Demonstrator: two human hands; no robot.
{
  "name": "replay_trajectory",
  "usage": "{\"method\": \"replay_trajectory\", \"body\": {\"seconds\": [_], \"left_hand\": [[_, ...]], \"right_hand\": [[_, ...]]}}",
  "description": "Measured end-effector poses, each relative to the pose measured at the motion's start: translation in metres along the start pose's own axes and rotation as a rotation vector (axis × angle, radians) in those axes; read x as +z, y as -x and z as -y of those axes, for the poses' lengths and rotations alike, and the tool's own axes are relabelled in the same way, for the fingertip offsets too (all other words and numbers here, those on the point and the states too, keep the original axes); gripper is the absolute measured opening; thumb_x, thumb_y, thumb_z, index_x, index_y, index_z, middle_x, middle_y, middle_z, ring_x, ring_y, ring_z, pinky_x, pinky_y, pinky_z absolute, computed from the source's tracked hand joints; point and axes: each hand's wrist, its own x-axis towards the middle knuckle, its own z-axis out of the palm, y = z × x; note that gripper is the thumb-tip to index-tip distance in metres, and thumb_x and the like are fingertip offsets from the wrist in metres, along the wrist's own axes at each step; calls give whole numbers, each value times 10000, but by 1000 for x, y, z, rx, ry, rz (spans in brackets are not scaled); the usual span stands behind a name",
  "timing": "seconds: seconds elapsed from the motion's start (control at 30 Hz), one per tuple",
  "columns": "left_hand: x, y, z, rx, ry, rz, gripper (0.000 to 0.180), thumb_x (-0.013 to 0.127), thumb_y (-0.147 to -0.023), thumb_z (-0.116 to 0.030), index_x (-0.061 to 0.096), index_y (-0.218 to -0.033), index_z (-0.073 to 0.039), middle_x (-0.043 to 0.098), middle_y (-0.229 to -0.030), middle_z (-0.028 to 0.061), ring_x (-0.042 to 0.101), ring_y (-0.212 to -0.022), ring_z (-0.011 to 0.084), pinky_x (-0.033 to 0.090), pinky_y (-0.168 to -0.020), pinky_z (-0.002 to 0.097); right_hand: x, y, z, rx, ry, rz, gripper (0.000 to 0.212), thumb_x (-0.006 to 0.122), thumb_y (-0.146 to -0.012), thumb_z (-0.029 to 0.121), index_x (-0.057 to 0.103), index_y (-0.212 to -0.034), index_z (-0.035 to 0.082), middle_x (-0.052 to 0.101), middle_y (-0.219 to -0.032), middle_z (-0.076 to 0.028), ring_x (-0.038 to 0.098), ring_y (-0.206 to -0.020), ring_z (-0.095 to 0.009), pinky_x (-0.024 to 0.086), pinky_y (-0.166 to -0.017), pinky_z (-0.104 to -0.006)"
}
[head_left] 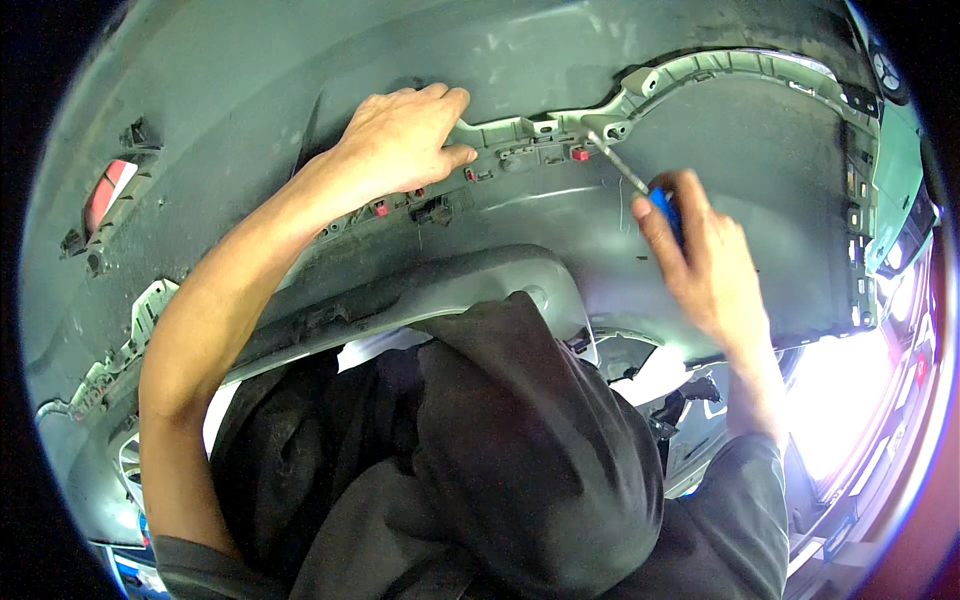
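Note:
A large dark grey car bumper cover [560,225] lies spread out before me. A pale green ribbed strip [500,132] runs across it and arches to the right. Near the strip's left part, my left hand [405,140] closes over its edge, fingers on the far side and thumb on the near side. My right hand [705,245] is wrapped round the blue handle of a screwdriver [618,164]. The screwdriver's shaft slants up and left, its tip at the strip beside a small hole. Whether the tip presses in I cannot tell.
Several small red clips, one a red clip [580,154], sit along the dark bracket row below the strip. A red reflector [108,195] is set in the cover at far left. Black cloth [540,430] fills the lower middle. At the right edge stands a green car panel [900,180].

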Motion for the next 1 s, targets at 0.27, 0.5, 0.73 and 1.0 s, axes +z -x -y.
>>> {"method": "replay_trajectory", "body": {"seconds": [0.27,0.5,0.73,1.0], "left_hand": [[0,1,-2,1,31,-39,557,749,-983,-438,654,-1393,-73,710,-1306,175,690,-1231,410,557,-1005,555],[1,1,-23,-267,264,-145,419,640,-966,-397,776,-1136,-39,774,-1177,205,722,-1143,443,551,-977,571],[0,10,-33,-254,206,-245,396,652,-956,-381,766,-1118,-38,775,-1168,201,725,-1125,447,558,-953,577],[3,16,-31,-170,157,-290,379,649,-974,-351,754,-1130,-22,762,-1155,191,719,-1145,428,564,-955,584]], "right_hand": [[-18,-69,26,-416,569,-33,293,671,-1078,288,704,-938,33,704,-724,-185,730,-714,-410,590,-651,-505],[-3,-59,45,-417,588,-62,283,689,-1060,212,700,-859,13,703,-712,-197,755,-721,-393,617,-664,-481],[-4,-60,59,-303,610,62,200,688,-1032,141,730,-891,5,744,-773,-197,779,-777,-378,629,-703,-473],[1,-59,60,-293,587,12,97,707,-882,33,801,-902,19,802,-870,-211,824,-834,-361,677,-722,-446]]}}
